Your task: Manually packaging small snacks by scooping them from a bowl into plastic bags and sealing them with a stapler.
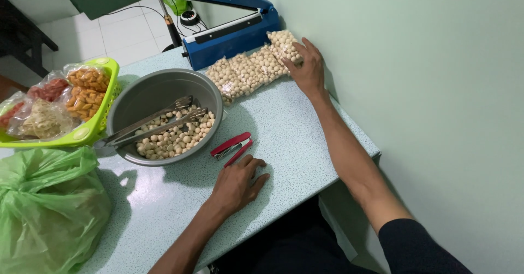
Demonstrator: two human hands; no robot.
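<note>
My right hand point(307, 66) reaches far forward and rests its fingers on a clear packet of pale round snacks point(283, 43), the rightmost of a row of such packets point(245, 73) lying in front of a blue heat sealer point(232, 28). My left hand point(239, 182) lies flat on the speckled table point(295, 137), fingers loosely curled, holding nothing, just below a red stapler point(232, 147). A grey metal bowl point(155, 96) to the left holds more pale round snacks point(174, 137) and metal tongs point(153, 124).
A green plastic basket point(90, 132) with bags of orange, red and pale snacks sits at the left. A crumpled green plastic bag point(46, 208) lies at the near left. A pale green wall runs along the right, close to the table's edge.
</note>
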